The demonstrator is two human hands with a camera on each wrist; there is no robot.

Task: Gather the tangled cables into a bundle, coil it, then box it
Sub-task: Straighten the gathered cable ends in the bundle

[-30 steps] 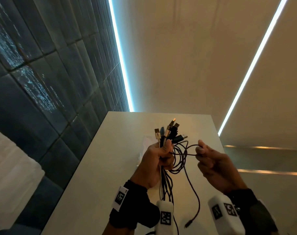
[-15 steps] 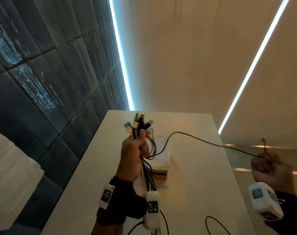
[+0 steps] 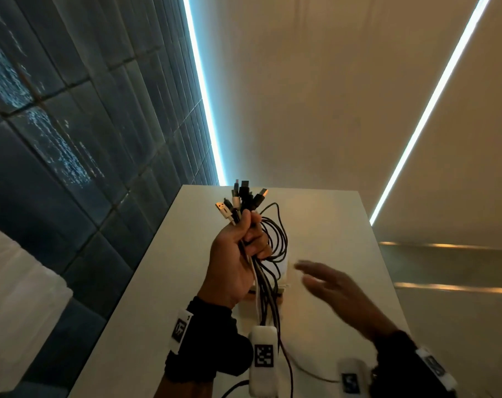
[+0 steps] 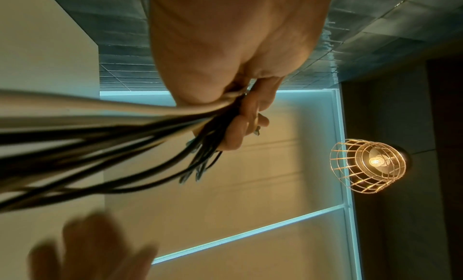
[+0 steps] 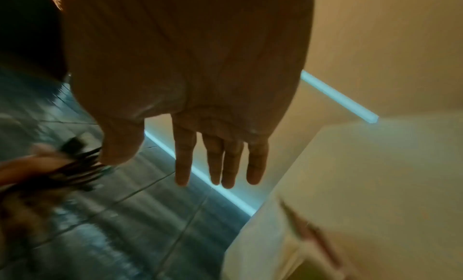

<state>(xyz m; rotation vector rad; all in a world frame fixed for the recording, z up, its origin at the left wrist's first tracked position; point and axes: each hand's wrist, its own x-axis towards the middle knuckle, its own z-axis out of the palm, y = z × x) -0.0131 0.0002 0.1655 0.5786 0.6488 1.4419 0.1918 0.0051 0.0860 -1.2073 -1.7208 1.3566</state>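
My left hand point(image 3: 239, 248) is raised over the white table point(image 3: 330, 219) and grips a bundle of black and white cables point(image 3: 265, 294) in its fist. The plugs point(image 3: 241, 199) stick up above the fingers, one black loop point(image 3: 281, 234) bulges to the right, and the rest hangs down past my wrist. In the left wrist view the curled fingers point(image 4: 240, 130) clamp the cables point(image 4: 100, 137). My right hand point(image 3: 324, 282) is blurred, flat and empty, just right of the bundle; its straight fingers point(image 5: 220, 161) hold nothing. A white box point(image 3: 286, 267) lies on the table, mostly hidden behind the cables.
A dark tiled wall point(image 3: 71, 168) runs along the table's left side. A thin cable end point(image 3: 304, 369) trails over the table near my right wrist. A wire-cage lamp point(image 4: 368, 163) hangs overhead.
Half a second ago my right hand held one cable stretched far out to the right. It has let go and swung back toward the bundle, open. The cable now loops beside my left hand.
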